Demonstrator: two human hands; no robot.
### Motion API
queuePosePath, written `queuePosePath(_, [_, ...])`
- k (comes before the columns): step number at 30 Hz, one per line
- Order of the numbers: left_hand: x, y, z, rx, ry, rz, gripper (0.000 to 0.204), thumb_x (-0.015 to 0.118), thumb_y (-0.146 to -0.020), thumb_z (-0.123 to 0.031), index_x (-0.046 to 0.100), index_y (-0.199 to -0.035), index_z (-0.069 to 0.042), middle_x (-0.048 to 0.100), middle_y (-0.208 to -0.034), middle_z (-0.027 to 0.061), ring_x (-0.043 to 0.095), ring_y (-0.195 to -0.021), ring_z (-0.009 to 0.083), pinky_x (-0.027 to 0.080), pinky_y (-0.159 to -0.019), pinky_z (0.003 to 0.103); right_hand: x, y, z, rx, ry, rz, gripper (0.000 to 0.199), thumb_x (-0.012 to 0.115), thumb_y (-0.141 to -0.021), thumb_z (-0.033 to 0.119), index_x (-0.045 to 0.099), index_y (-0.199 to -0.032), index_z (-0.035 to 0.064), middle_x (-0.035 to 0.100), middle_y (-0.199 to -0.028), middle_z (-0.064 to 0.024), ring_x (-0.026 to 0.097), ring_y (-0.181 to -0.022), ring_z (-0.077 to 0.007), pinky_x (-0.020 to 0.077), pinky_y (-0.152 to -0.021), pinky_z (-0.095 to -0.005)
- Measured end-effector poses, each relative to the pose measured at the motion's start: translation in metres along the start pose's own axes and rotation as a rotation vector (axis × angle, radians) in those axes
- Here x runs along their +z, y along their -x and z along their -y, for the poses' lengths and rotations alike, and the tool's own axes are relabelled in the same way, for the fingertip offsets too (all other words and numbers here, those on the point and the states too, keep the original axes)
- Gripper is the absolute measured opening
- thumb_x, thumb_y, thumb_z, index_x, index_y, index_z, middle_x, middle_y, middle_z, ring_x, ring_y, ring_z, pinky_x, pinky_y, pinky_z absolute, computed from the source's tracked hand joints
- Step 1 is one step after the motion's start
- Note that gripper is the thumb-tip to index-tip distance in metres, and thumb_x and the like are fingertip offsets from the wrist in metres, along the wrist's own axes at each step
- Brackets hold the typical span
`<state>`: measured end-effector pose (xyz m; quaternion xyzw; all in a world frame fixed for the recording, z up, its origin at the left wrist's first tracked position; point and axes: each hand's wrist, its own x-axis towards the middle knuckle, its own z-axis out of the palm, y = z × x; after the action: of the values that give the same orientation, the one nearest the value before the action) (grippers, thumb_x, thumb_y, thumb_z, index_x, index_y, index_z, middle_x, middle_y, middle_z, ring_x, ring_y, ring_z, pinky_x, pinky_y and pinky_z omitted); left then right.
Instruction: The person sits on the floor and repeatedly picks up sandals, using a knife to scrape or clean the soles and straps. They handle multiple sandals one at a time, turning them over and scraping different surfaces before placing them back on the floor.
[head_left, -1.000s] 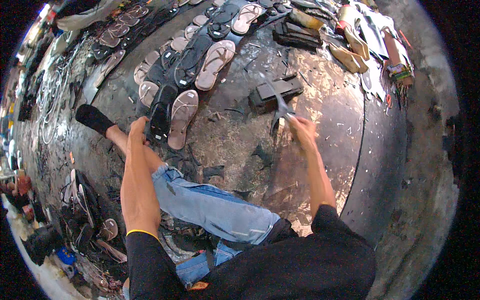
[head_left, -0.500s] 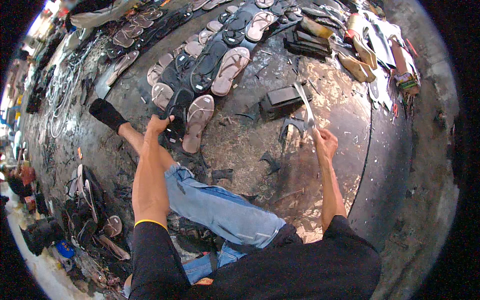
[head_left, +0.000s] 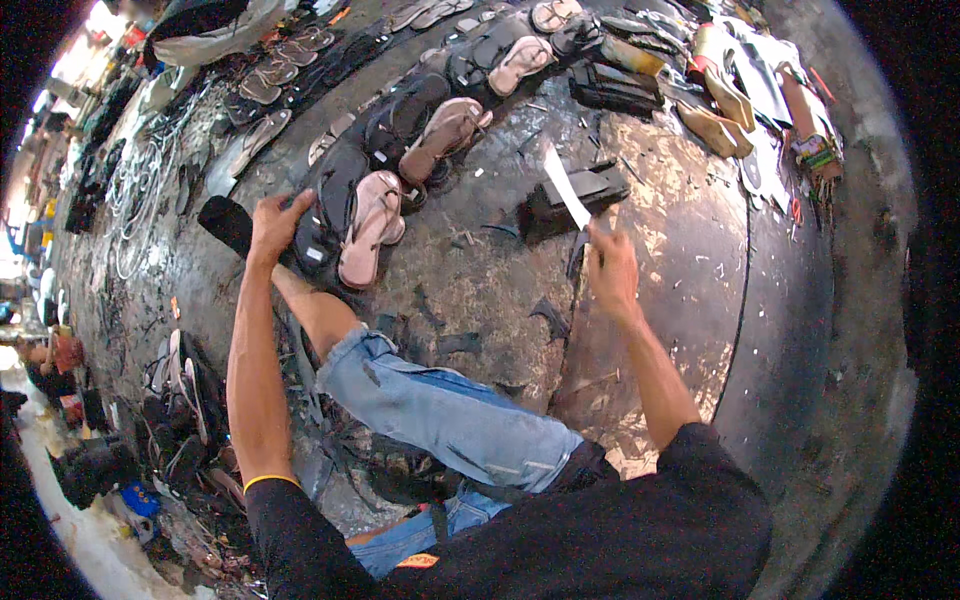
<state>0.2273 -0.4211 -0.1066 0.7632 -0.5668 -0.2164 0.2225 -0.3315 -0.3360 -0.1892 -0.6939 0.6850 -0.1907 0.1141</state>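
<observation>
My right hand (head_left: 614, 268) is closed round a knife (head_left: 568, 190), whose long, pale blade slants up and left before a black block (head_left: 575, 200). My left hand (head_left: 270, 228) is at the near left end of a row of sandals, its thumb spread against the edge of a black sandal (head_left: 326, 205). Its other fingers are partly hidden; I see nothing gripped in them. Right of that black sandal lies a pinkish thong sandal (head_left: 371, 228). Farther along the row are a brown-pink sandal (head_left: 440, 140) and more black ones.
My leg in blue jeans (head_left: 450, 415) stretches across the floor, the black-socked foot (head_left: 226, 222) beside my left hand. Black offcuts (head_left: 548, 318) lie mid-floor. Yellowish shoe lasts (head_left: 712, 128) are at the far right. Loose sandals (head_left: 185, 385) pile up at the left, below tangled cord (head_left: 140, 200).
My left hand has moved left, off the black sandal it gripped. The near sandals have shifted left and closer together. My right hand has brought the knife leftward, its blade now before the block.
</observation>
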Motion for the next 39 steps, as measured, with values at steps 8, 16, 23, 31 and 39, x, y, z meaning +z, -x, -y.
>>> queuePosePath(8, [-0.097,-0.046,0.044,-0.023,0.486,0.025,0.034,0.068,-0.094,-0.035,0.072,-0.079,-0.005,0.064,-0.076,-0.0016,0.055,-0.066,0.0111,0.044,-0.062,0.031,0.033,0.001,-0.040,0.047,0.098,-0.069,0.036,0.065,-0.091,0.014,0.068,-0.126,0.0146,0.058,-0.117,-0.0157,0.059,-0.106,-0.0364,0.0522,-0.087,-0.0470])
queuePosePath(16, [-0.142,0.177,0.232,-0.456,0.414,0.048,0.048,0.059,-0.100,-0.045,0.072,-0.117,-0.002,0.068,-0.110,-0.0022,0.056,-0.101,0.0112,0.041,-0.094,0.030,0.013,-0.061,-0.021,0.058,0.143,-0.189,0.034,0.059,-0.095,0.013,0.066,-0.128,0.0135,0.060,-0.115,-0.0181,0.060,-0.107,-0.0381,0.0527,-0.085,-0.0504])
queuePosePath(23, [-0.091,0.312,0.220,-0.835,0.859,-0.438,0.065,0.059,-0.098,-0.054,0.053,-0.136,-0.001,0.070,-0.112,0.0131,0.068,-0.100,0.0247,0.061,-0.075,0.037,0.005,0.016,-0.005,0.127,-0.493,0.100,0.040,0.058,-0.099,0.012,0.063,-0.138,0.0129,0.061,-0.091,-0.0087,0.063,-0.081,-0.0235,0.0559,-0.078,-0.0387])
queuePosePath(31, [0.060,0.329,0.137,-0.774,1.214,-1.311,0.028,0.061,-0.099,-0.031,0.065,-0.104,-0.004,0.068,-0.103,0.0067,0.066,-0.094,0.0223,0.055,-0.082,0.037,0.032,-0.043,-0.063,0.437,-0.637,0.166,0.036,0.066,-0.098,0.027,0.070,-0.123,0.0015,0.070,-0.080,-0.0048,0.059,-0.058,-0.0099,0.0476,-0.050,-0.0260])
queuePosePath(39, [0.158,0.338,0.026,-0.899,1.006,0.231,0.046,0.057,-0.102,-0.037,0.064,-0.129,-0.001,0.070,-0.120,0.0127,0.065,-0.109,0.0288,0.050,-0.100,0.045,0.017,-0.057,-0.045,0.480,-0.693,0.039,0.039,0.072,-0.093,0.035,0.077,-0.108,-0.0003,0.068,-0.074,-0.0013,0.062,-0.063,-0.0093,0.0468,-0.053,-0.0267])
